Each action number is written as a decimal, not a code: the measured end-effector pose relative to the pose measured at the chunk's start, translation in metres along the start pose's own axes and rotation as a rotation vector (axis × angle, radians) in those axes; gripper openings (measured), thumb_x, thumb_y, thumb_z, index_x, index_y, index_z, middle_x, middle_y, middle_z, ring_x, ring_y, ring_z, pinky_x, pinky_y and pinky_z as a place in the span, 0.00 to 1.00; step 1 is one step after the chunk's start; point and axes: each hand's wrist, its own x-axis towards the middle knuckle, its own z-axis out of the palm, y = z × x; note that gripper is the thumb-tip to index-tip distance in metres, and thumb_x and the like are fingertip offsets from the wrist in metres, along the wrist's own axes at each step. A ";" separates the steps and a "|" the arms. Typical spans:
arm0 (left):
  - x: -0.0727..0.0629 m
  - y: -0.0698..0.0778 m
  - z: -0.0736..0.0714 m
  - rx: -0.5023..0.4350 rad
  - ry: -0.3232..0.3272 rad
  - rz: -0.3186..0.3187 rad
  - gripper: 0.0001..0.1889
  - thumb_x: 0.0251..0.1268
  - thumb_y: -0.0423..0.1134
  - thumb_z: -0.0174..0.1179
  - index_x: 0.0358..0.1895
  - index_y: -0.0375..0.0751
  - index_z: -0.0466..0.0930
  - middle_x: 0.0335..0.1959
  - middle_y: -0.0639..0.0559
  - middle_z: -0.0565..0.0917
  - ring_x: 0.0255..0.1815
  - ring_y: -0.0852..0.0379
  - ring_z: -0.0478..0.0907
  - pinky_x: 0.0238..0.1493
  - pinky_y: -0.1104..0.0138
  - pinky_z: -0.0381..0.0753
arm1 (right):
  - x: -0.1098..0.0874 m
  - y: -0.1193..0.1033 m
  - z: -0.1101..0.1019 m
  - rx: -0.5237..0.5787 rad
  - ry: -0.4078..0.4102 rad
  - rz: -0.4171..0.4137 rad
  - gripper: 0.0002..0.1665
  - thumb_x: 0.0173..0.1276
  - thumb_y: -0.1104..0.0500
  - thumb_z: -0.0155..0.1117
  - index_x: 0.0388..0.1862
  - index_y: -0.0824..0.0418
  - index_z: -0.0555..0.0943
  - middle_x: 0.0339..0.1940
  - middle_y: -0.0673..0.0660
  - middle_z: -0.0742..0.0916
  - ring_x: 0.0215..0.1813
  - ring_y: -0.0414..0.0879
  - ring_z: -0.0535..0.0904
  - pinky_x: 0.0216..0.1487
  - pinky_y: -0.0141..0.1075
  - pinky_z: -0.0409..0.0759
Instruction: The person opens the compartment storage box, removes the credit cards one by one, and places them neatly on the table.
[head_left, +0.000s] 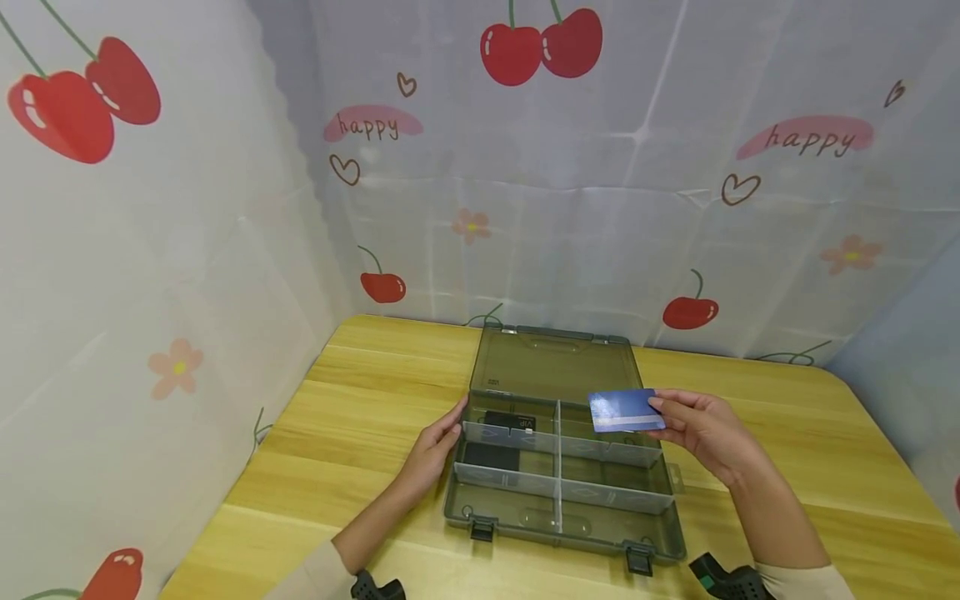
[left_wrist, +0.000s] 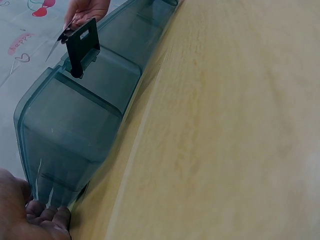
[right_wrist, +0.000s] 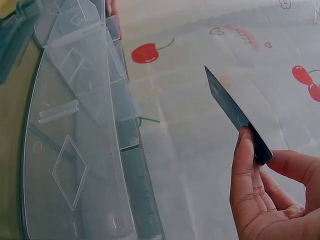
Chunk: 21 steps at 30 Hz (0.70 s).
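Observation:
A blue card [head_left: 621, 411] with a pale stripe is pinched between the thumb and fingers of my right hand [head_left: 701, 429], above the right half of a divided storage box [head_left: 558, 533]. Its face turns toward the head camera; the right wrist view shows the card [right_wrist: 235, 112] nearly edge-on. My left hand [head_left: 431, 450] touches the box's left side, and the left wrist view has those fingers [left_wrist: 47, 217] against the outer wall. In the left column, a black card marked VIP [head_left: 510, 422] lies in the back compartment and a dark card [head_left: 491, 457] in the middle one.
The box's transparent lid [head_left: 555, 362] is swung back toward the curtain. Two latches [head_left: 639, 560] hang at the front edge. Under everything is a wooden table [head_left: 375, 375], with a cherry-print curtain [head_left: 562, 217] behind and at the sides.

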 end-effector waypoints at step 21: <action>0.000 -0.001 0.000 -0.013 0.004 0.003 0.25 0.84 0.35 0.44 0.79 0.38 0.59 0.80 0.48 0.59 0.81 0.50 0.50 0.79 0.57 0.49 | -0.008 -0.008 -0.018 0.055 0.049 -0.038 0.16 0.79 0.67 0.54 0.43 0.54 0.88 0.39 0.54 0.89 0.36 0.44 0.87 0.41 0.36 0.88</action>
